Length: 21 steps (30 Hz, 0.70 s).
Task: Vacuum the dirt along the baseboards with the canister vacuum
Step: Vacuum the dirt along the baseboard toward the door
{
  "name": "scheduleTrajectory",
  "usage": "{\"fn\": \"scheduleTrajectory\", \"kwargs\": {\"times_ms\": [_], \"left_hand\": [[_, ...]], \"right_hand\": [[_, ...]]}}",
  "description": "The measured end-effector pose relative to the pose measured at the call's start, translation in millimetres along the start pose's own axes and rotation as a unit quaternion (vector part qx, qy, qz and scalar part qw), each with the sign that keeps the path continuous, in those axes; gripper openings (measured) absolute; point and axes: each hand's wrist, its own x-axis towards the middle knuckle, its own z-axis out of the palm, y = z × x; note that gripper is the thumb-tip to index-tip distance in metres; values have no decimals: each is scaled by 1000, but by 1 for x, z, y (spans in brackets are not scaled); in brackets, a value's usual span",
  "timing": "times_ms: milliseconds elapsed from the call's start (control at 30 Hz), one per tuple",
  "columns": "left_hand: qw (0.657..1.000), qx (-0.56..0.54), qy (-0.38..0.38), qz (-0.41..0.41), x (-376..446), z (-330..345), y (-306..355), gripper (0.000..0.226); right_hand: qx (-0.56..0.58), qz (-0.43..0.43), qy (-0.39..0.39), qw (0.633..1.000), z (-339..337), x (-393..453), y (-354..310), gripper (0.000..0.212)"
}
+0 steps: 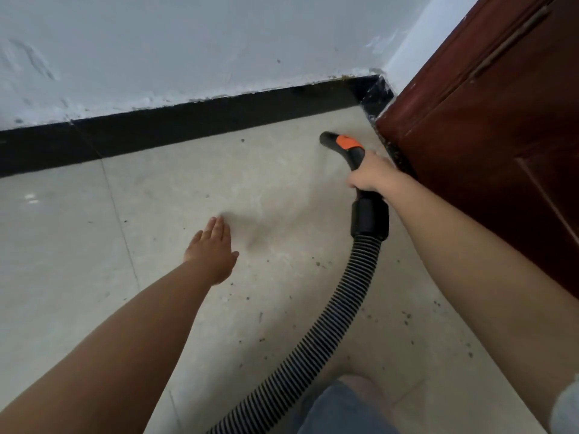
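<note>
Tiled floor (163, 189), black baseboard (188, 126) beyond. Right hand (371, 173) grasps rigid vacuum handle (347, 148); ribbed hose (338, 305) trails, likely flexible. Left hand (211, 250) fingers released.

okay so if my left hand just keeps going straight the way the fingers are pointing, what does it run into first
The left hand is flat, fingers pointing up and slightly right over bare floor. Nothing stands in that line until the black baseboard under the wall, probably. How high the hand is above the floor is unclear.

The right hand (371, 173) is gripping the vacuum handle (351, 148), arm extended. The left hand (213, 249) is reaching forward, fingers straight, seemingly hovering above the floor.
</note>
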Motion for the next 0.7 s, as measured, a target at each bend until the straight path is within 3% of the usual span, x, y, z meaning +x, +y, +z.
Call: {"fn": "scheduleTrajectory", "kwargs": {"times_ms": [100,300,500,600,700], "left_hand": [[999,-8,4,-42,-5,2,-24,65],[990,-56,1,-126,-32,20,-92,60],[976,-86,16,-200,-68,37,-153,59],[966,-101,16,-237,-86,45,-178,59],[966,-108,20,-235,-102,54,-204,59]], "right_hand": [[-27,-86,-41,995,17,-11,-41,64],[-76,-162,-30,983,30,-45,-107,62],[-227,-396,-83,886,72,-138,-177,53],[-268,-434,-84,856,75,-162,-199,48],[-299,-421,-90,852,65,-168,-201,47]]}}
